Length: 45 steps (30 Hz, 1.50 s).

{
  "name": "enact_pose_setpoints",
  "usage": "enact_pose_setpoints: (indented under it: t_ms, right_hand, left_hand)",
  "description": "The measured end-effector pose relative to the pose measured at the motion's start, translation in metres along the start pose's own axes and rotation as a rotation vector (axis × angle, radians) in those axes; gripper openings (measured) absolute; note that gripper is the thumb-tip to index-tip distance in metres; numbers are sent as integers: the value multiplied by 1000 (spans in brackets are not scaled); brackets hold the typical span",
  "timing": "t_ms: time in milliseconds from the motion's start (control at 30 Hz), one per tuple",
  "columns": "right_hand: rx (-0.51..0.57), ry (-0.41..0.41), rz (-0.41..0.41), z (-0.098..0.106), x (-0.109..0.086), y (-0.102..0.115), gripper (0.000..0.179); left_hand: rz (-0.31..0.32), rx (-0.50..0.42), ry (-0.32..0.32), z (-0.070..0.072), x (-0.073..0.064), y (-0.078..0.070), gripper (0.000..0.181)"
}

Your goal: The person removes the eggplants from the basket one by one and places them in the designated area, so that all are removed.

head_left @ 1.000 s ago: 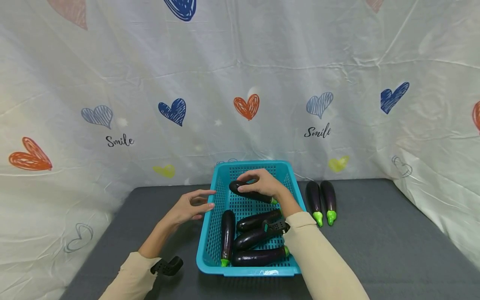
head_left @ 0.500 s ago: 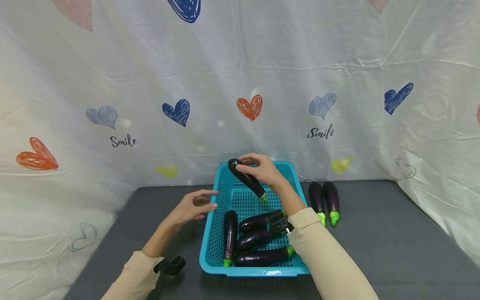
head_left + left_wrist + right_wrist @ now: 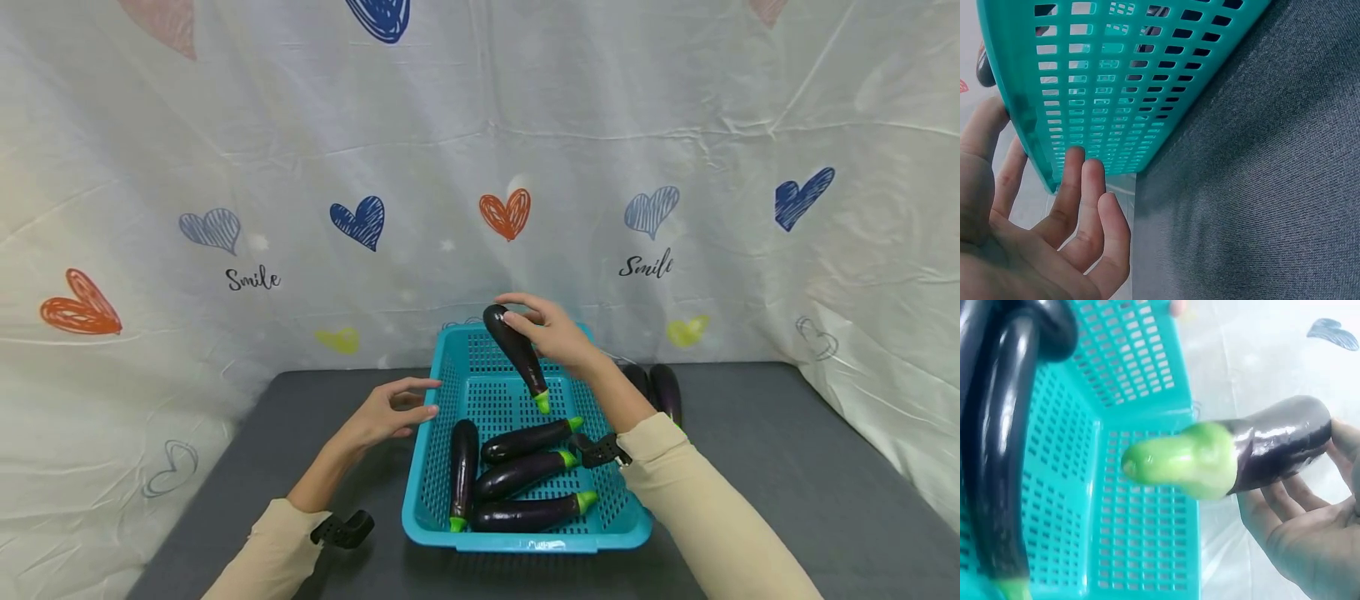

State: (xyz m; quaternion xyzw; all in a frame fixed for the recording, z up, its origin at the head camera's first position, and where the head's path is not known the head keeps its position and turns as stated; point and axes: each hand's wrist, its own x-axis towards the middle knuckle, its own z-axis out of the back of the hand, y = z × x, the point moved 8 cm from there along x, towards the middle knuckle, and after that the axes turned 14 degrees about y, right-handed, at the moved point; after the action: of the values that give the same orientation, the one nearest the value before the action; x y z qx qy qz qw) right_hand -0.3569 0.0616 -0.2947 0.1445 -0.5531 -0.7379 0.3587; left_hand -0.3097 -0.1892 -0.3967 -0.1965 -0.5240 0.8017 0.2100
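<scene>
My right hand (image 3: 551,333) grips a glossy dark purple eggplant (image 3: 517,348) by its rounded end, above the far part of the blue plastic basket (image 3: 420,475). The green stem points down in the head view and toward the camera in the right wrist view. Several more eggplants (image 3: 517,515) lie in the near half of the basket, one lengthwise along the left wall, the others crosswise. My left hand (image 3: 382,414) is at the basket's left rim; in the left wrist view its fingers (image 3: 1088,206) are loosely extended beside the perforated outer wall, with thumb and index fingertips at the rim.
Two eggplants (image 3: 665,390) lie on the dark grey tabletop (image 3: 765,467) right of the basket, partly hidden by the right arm. Behind the table hangs a white curtain (image 3: 427,150) printed with hearts. Each wrist carries a black strap device (image 3: 343,530).
My right hand has raised the eggplant out of the basket, tilted it stem down, then moved it right. The left hand stays at the left rim. The view has shifted slightly.
</scene>
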Motion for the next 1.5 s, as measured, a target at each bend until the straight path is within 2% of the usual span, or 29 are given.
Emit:
enact_pose_setpoints:
  t_ms: [333, 733, 1100, 1500]
  right_hand:
    - [87, -3, -56, 12, -15, -1, 40]
    - [132, -81, -112, 31, -30, -12, 46]
    - [75, -86, -142, 46, -46, -15, 64]
    - [76, -59, -143, 60, -69, -18, 83]
  left_hand:
    - [5, -7, 4, 0, -1, 0, 51]
    - [1, -9, 8, 0, 1, 1, 51]
    - [-1, -7, 7, 0, 1, 1, 51]
    - [-3, 3, 7, 1, 1, 1, 50]
